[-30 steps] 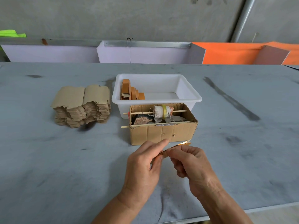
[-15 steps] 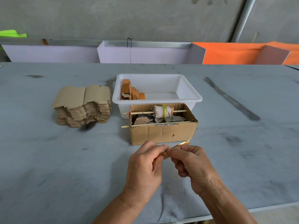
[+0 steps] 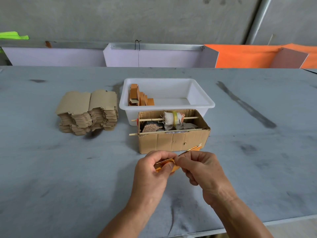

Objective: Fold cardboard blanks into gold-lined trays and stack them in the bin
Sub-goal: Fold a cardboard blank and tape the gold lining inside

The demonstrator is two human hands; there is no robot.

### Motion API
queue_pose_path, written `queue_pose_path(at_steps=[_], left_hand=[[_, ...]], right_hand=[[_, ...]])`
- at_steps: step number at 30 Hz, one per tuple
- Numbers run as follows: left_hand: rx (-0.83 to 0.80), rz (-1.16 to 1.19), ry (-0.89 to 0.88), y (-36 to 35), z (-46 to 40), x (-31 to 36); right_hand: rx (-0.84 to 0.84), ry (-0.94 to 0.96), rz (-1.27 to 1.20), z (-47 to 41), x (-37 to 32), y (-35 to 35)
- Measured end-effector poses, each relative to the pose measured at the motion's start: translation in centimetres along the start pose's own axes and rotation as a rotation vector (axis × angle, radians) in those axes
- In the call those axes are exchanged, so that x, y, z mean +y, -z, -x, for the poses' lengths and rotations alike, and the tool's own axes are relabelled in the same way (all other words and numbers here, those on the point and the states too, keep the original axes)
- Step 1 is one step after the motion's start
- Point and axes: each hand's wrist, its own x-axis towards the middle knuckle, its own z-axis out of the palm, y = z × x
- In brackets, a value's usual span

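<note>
grey table (image 3: 68,177) — scuffed, concrete wall (image 3: 137,18) behind

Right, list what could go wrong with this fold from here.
1. Both hands, left hand and right hand, pinch the gold-lined blank in mid-air, so a crease may land crooked.
2. The cardboard box sits just beyond the blank's far end, which could catch on it.
</note>
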Motion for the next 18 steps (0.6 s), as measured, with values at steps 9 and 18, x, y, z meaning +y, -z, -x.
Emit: queue_pose_path(at_steps=[9,18], left_hand=[[-0.013,0.063,0.051,0.11,0.14,0.36],[0.007,0.124,0.084,-0.01,0.27,0.81]], right_hand=[[0.033,0.054,0.051,0.01,-0.01,-0.09],[0.099,0.088,0.145,-0.01,-0.07,-0.32]])
